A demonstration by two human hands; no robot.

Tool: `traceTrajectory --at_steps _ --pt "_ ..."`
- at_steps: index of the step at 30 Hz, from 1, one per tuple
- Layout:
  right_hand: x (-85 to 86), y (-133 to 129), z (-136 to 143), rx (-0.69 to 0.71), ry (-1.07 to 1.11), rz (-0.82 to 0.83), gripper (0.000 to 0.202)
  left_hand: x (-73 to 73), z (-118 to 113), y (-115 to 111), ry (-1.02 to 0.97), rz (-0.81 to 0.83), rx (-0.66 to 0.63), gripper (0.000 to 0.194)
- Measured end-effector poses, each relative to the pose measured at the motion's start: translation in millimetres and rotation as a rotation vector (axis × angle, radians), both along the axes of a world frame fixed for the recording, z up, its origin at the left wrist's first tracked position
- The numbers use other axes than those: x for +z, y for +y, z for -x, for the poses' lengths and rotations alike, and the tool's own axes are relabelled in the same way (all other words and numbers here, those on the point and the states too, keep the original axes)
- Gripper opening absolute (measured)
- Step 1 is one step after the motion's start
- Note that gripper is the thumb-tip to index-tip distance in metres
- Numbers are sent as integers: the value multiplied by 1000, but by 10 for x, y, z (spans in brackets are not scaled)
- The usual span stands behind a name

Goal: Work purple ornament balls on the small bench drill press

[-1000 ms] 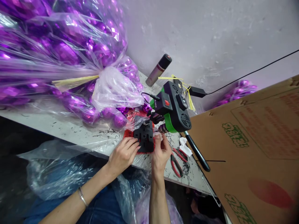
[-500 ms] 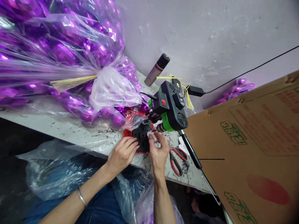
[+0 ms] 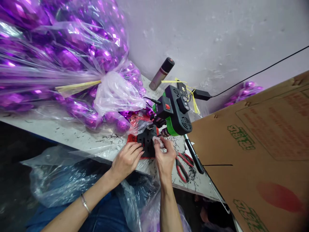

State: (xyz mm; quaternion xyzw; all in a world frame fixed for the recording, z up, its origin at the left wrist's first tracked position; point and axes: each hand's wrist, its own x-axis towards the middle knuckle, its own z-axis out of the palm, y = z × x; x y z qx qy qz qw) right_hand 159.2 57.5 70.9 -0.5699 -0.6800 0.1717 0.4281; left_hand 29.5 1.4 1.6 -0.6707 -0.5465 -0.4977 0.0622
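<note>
My right hand (image 3: 165,158) pinches a small crumpled white wad (image 3: 158,141), tissue or cloth, between thumb and fingers. It is at the right side of the black slotted base plate (image 3: 147,150) of a small bench drill press (image 3: 179,109), just below the chuck (image 3: 165,132). My left hand (image 3: 127,158) rests its fingertips on the plate's left edge, fingers close together and slightly bent, holding nothing that I can see. Red material (image 3: 131,138) shows around the plate. The black-handled feed lever (image 3: 196,159) slants down on the press's right.
Red-handled pliers (image 3: 181,170) lie right of my right hand among dark shavings. A big clear bag of shiny purple baubles (image 3: 67,58) fills the left. A dark-capped bottle (image 3: 162,74) stands by the wall. A large cardboard box (image 3: 265,145) borders the right; clear plastic covers my lap.
Both hands stay almost in place, the right one still pinching the white wad. The view has shifted slightly, and the lever's end appears a little higher and further left.
</note>
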Motion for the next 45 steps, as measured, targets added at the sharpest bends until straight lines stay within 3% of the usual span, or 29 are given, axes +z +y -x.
traceTrajectory --at_steps 4,9,13,17,21,24,25,28,32,36,41,45 --pt "-4 -84 -134 -36 -2 -48 24 -9 -4 3 -5 -7 -2 15" --pt "87 -31 7 -32 9 -174 20 -11 -5 0 -10 0 5 16" --pt "24 30 98 33 22 -73 17 -6 0 1 -12 -3 -7 16" --pt "-50 -61 -35 42 2 7 24 1 2 6 -20 -10 -13 16" --pt "-10 -121 -477 -24 -50 -58 33 12 17 3 -75 -6 -21 15" --pt "-11 -61 -1065 -340 -174 -74 49 50 41 25 -178 34 -52 15" --pt "-31 -29 -1284 -453 -275 -80 54 74 46 45 -213 55 -56 15" --pt "-145 51 -1875 -593 -361 -42 59 195 39 158 -301 100 -55 14" --pt "-330 86 -2279 -664 -436 34 59 395 -15 379 -367 69 -101 15" --pt "-412 58 -2256 -657 -461 -18 67 486 -51 538 -330 11 -125 16" --pt "-359 -67 -1894 -617 -469 -211 66 458 -66 584 -299 -64 -145 14" --pt "-320 -96 -1627 -275 -521 -199 49 435 -75 590 -263 -89 -127 16"
